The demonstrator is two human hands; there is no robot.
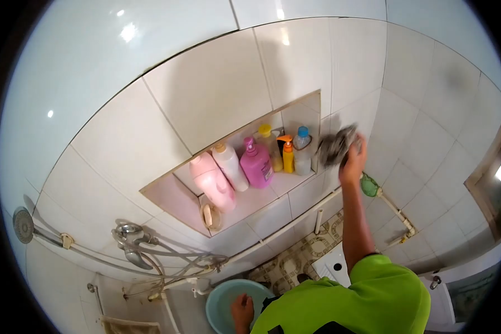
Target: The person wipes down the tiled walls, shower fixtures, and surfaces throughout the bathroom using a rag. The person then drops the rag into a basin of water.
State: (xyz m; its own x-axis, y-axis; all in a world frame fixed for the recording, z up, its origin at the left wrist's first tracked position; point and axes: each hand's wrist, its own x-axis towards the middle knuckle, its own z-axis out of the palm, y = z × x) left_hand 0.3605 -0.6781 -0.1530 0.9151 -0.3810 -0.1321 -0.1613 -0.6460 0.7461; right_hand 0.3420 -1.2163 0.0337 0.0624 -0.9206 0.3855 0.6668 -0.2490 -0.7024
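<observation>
Stretched out to the wall right of the niche, my right hand (353, 158) is closed on a crumpled dark grey cloth (338, 146), smeared by motion. The cloth is beside the niche's right edge; whether it touches the tiles is hard to tell. Low in the view, my left hand (242, 312) hangs over the light blue basin (213, 298) with its fingers curled in, and nothing shows in it. Nearest my right hand in the niche stands a clear bottle with a blue cap (303, 153).
The niche also holds a yellow pump bottle (288, 156), a purple pump bottle (257, 167), a white bottle (231, 170), a pink bottle (212, 181) and a soap dish (210, 216). A shower mixer (131, 239), pipes (295, 220) and a squat toilet (328, 261) are below.
</observation>
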